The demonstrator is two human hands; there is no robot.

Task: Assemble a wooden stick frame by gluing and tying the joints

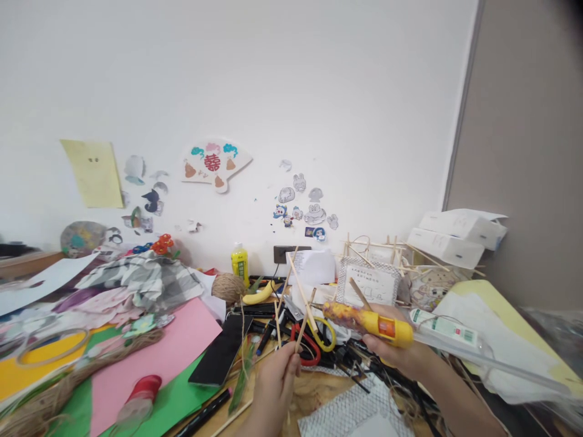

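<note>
My left hand (277, 377) is closed in a pinch on thin wooden sticks (298, 296) that are joined and rise toward the wall. My right hand (401, 355) grips a yellow hot glue gun (371, 321), its glue-crusted nozzle pointing left at the sticks. A clear glue rod (483, 359) sticks out of the back of the gun to the right. Below the sticks lie red-handled scissors (308, 345) and yellow-handled scissors (324, 335).
The desk holds pink paper (164, 358), green paper (177, 400), a black phone (223, 355), a twine ball (228, 286), a yellow bottle (240, 264), a stick-frame model (373, 267), white boxes (455, 237), mesh fabric (350, 413) and checked cloth (146, 276).
</note>
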